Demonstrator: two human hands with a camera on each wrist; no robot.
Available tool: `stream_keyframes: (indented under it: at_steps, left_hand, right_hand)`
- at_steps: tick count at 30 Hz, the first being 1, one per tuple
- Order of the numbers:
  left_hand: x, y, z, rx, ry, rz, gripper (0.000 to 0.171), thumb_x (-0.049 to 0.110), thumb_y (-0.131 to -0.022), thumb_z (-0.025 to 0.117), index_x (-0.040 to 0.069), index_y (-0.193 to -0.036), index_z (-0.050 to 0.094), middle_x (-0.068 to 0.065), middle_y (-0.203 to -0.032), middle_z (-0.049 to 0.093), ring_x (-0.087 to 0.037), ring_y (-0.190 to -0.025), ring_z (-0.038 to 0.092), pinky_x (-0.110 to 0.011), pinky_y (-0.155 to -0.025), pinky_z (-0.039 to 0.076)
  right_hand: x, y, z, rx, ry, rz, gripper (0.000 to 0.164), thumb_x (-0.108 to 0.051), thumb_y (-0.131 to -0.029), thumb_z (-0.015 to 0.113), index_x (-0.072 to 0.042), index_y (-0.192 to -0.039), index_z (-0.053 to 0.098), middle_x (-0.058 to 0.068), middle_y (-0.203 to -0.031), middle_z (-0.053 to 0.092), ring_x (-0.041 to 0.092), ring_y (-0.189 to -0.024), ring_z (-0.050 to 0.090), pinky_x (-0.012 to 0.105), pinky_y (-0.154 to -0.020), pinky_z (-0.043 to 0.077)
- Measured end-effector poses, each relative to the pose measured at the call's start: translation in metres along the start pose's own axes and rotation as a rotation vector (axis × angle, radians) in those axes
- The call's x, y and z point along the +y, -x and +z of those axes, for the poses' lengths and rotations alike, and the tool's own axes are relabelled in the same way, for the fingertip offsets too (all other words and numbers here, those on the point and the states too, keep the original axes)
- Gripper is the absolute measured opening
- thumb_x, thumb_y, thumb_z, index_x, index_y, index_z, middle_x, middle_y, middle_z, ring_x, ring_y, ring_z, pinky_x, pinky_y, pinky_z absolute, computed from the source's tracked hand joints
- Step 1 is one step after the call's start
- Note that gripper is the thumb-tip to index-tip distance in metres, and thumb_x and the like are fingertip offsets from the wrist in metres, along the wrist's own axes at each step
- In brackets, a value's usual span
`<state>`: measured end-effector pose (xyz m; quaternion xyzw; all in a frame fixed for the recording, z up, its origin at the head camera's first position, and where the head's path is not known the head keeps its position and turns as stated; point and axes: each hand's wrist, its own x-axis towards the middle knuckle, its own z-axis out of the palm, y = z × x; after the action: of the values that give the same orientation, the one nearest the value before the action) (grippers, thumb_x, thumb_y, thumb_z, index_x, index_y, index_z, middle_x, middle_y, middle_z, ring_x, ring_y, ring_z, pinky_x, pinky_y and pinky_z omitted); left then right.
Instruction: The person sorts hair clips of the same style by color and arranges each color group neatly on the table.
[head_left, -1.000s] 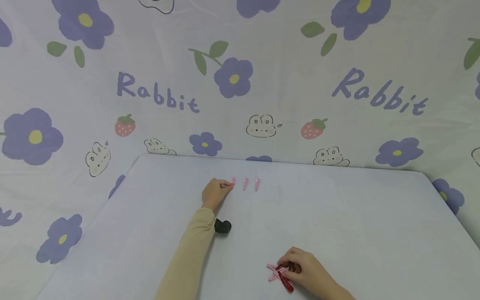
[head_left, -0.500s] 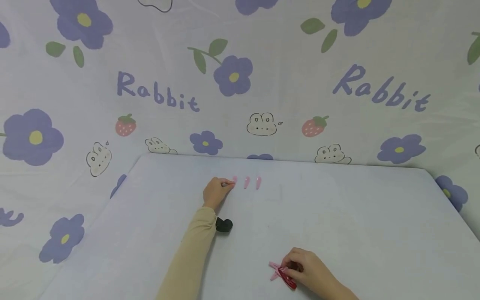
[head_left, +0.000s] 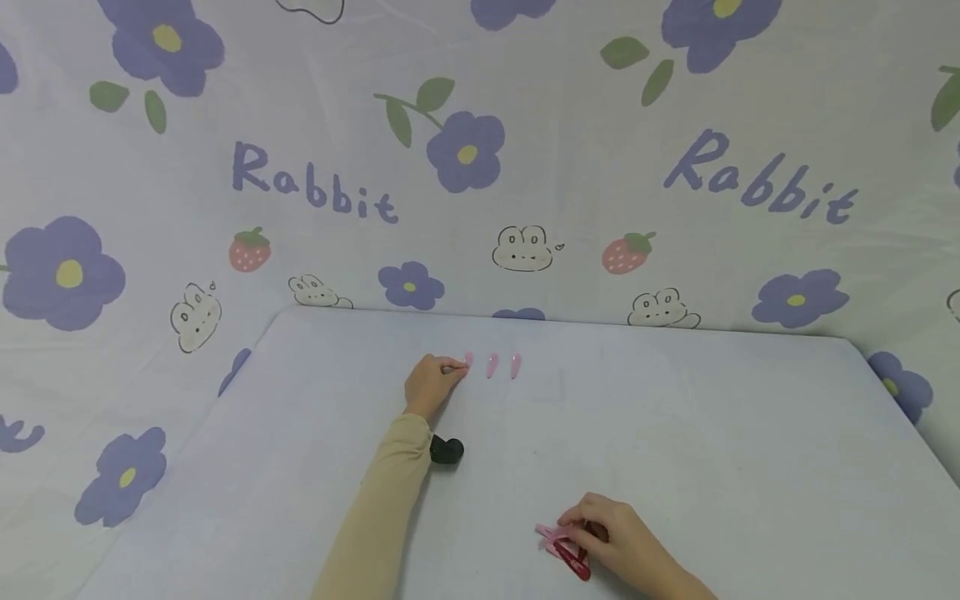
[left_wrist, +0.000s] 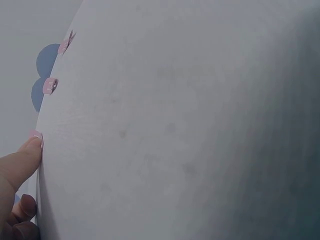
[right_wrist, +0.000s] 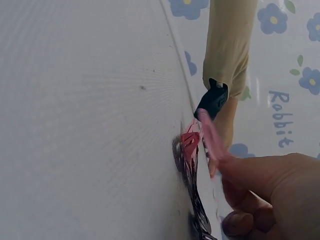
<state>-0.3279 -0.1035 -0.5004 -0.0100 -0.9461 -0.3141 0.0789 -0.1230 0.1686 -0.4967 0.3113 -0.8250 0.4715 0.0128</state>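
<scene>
Three pink hair clips lie in a row near the table's far edge: a left one (head_left: 468,359), a middle one (head_left: 492,365) and a right one (head_left: 515,366). My left hand (head_left: 432,385) pinches the left one, thumb on its end in the left wrist view. My right hand (head_left: 617,537) is over a small pile of pink and red hair clips nearer the front. In the right wrist view its thumb and finger pinch a pink hair clip (right_wrist: 214,137), raised beside the pile. A red hair clip (head_left: 573,561) shows at the pile's front; fingers cover part of the heap.
The white table (head_left: 712,433) ends at the back against a printed cloth (head_left: 570,150) with flowers, strawberries and rabbits. A black wrist camera (head_left: 447,451) sticks out from the left sleeve (head_left: 375,508). Dark clips (right_wrist: 198,205) show along the pile in the right wrist view.
My left hand stays on the left clip. My right fingers have shifted among the pile, and the pink and red clips there lie slightly differently.
</scene>
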Motion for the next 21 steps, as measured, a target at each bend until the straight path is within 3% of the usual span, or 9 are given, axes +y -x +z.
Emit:
stream_keyframes:
  at_steps: [5,8,14,21]
  left_hand:
    - [0.000,0.000,0.000,0.002,0.006,0.005,0.018,0.033,-0.076,0.070,0.020,-0.088,0.074,0.001,-0.071,0.049,-0.015,-0.063,0.044,-0.030,-0.054,0.035]
    - [0.000,-0.001,0.000,0.007,0.008,0.003,0.018,0.033,-0.076,0.070,0.020,-0.088,0.074,0.001,-0.071,0.049,-0.015,-0.063,0.044,-0.030,-0.054,0.036]
    - [-0.002,-0.002,0.002,0.009,-0.007,-0.012,0.018,0.035,-0.076,0.070,0.022,-0.087,0.074,0.002,-0.070,0.048,-0.014,-0.061,0.043,-0.029,-0.054,0.036]
    - [-0.004,-0.002,0.005,0.023,-0.015,-0.003,0.018,0.035,-0.075,0.071,0.021,-0.087,0.074,0.001,-0.071,0.048,-0.014,-0.062,0.045,-0.030,-0.056,0.037]
  right_hand:
    - [-0.001,-0.001,0.001,0.078,0.030,-0.023,0.014,0.000,-0.082,0.062,-0.014,-0.084,0.063,-0.008,-0.079,0.053,0.000,-0.056,0.040,0.018,-0.044,0.037]
    - [-0.006,-0.002,0.001,0.127,0.015,-0.013,0.019,0.005,-0.079,0.063,-0.013,-0.081,0.060,-0.007,-0.070,0.051,-0.001,-0.050,0.037,0.018,-0.039,0.035]
    - [-0.033,-0.005,-0.005,0.118,-0.073,0.048,0.019,0.013,-0.074,0.062,-0.006,-0.077,0.058,-0.005,-0.054,0.046,-0.001,-0.043,0.035,0.018,-0.035,0.033]
    - [-0.038,-0.006,-0.007,0.091,-0.140,0.088,0.025,0.018,-0.070,0.057,-0.006,-0.068,0.051,0.012,-0.075,0.062,0.000,-0.047,0.038,0.019,-0.037,0.036]
